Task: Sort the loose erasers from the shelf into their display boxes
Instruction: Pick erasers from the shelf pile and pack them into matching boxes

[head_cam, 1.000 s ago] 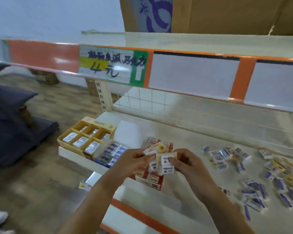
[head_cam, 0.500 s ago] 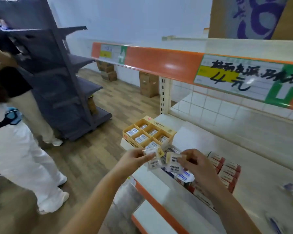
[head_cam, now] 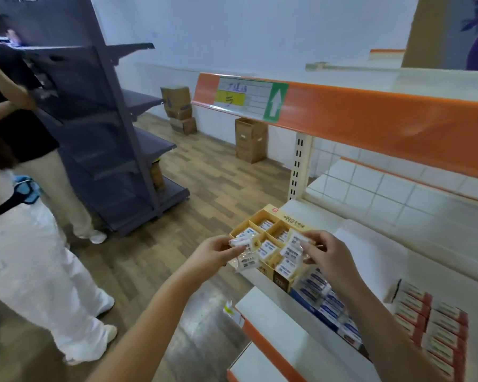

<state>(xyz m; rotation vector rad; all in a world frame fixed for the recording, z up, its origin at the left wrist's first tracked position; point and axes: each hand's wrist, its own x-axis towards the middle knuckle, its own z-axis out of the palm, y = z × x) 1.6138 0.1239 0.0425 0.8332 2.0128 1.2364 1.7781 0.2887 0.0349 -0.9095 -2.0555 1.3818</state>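
Note:
A yellow display box [head_cam: 297, 219] with several compartments of wrapped white erasers stands at the left end of the white shelf [head_cam: 370, 244]. My left hand [head_cam: 213, 250] pinches a few wrapped erasers [head_cam: 246, 253] just left of the box. Over the box's front compartments, my right hand [head_cam: 324, 253] grips more wrapped erasers [head_cam: 293, 250]. A blue display box [head_cam: 324, 301] lies to the right of the yellow one, and a red display box [head_cam: 436, 323] lies further right.
Two people stand at the left by a dark metal shelving rack [head_cam: 102, 133]. Cardboard cartons [head_cam: 250, 139] sit on the wooden floor by the wall. An orange-edged upper shelf [head_cam: 370, 117] overhangs the work area. A lower shelf edge [head_cam: 262, 337] juts out below.
The view has swung left, so the loose erasers on the right are out of sight. Both hands have carried their erasers from over the red box to the yellow box.

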